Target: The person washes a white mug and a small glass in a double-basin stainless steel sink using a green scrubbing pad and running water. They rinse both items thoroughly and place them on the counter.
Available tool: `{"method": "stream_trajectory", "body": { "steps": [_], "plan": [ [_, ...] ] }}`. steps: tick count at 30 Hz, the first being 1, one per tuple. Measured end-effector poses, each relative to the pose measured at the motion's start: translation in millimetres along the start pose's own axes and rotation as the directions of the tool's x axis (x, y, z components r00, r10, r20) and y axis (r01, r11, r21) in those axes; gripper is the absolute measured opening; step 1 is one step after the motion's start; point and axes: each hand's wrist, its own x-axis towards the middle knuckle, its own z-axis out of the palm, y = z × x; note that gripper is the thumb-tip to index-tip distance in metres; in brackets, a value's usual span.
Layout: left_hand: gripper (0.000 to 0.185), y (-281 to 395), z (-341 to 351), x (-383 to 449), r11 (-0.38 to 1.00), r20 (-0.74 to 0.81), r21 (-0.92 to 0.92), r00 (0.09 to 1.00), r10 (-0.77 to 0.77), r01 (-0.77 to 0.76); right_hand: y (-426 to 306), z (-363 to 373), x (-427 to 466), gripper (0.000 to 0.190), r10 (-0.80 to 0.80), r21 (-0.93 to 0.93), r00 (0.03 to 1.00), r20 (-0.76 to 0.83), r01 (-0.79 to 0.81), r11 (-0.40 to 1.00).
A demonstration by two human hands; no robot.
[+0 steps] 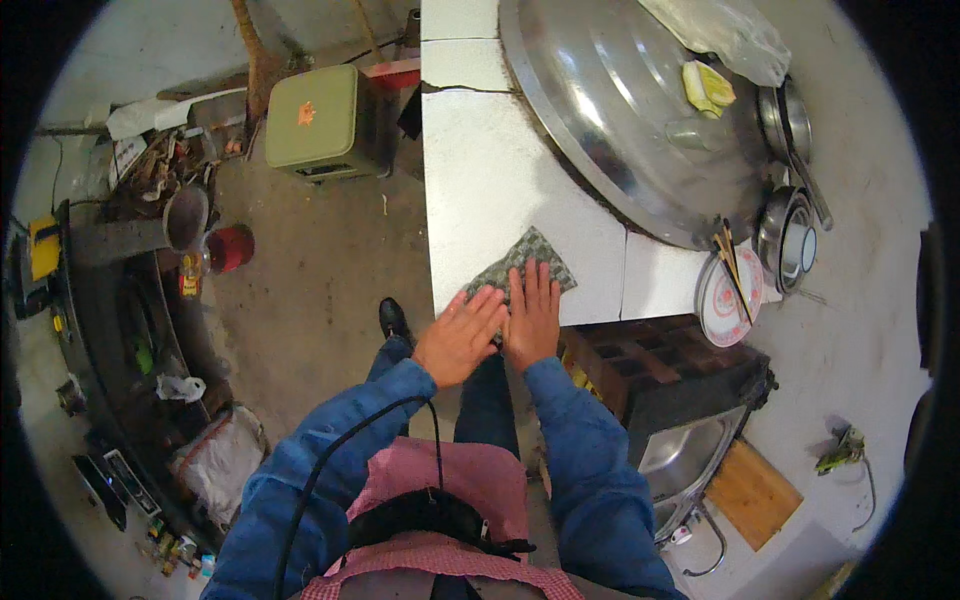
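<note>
A grey-green checked cloth [537, 244] lies at the near edge of the white tiled counter [480, 165]. My left hand [459, 336] rests on its left part with the palm down and the fingers stretched out. Beside it, my right hand [534, 315] is also flat on the cloth, its fingers pointing away from me. The two hands touch or nearly touch at the thumbs. Neither hand is curled around the cloth, and their palms hide some of it.
A large domed metal lid [577, 97] covers the counter's far right, bearing a cut piece of citrus-like fruit [705, 90]. Plates [727, 322] with chopsticks and metal bowls [772, 247] line the right. Below are a sink [679, 450] and cutting board [754, 495]. A green box [311, 120] stands left.
</note>
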Motion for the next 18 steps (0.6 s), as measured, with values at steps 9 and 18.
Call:
{"method": "stream_trajectory", "body": {
  "steps": [9,18],
  "plan": [
    [0.092,68.7,45.7,22.8,0.965,-0.064,-0.193,0.979,-0.193,0.178,56.8,-27.9,-14.9,0.048,-0.068,-0.113,0.998,0.015,0.069,0.991],
    [0.092,34.5,59.3,-27.6,0.942,-0.112,-0.128,0.94,-0.324,0.31,13.4,14.8,4.8,0.054,-0.228,0.055,0.948,0.223,0.221,0.974]
  ]
}}
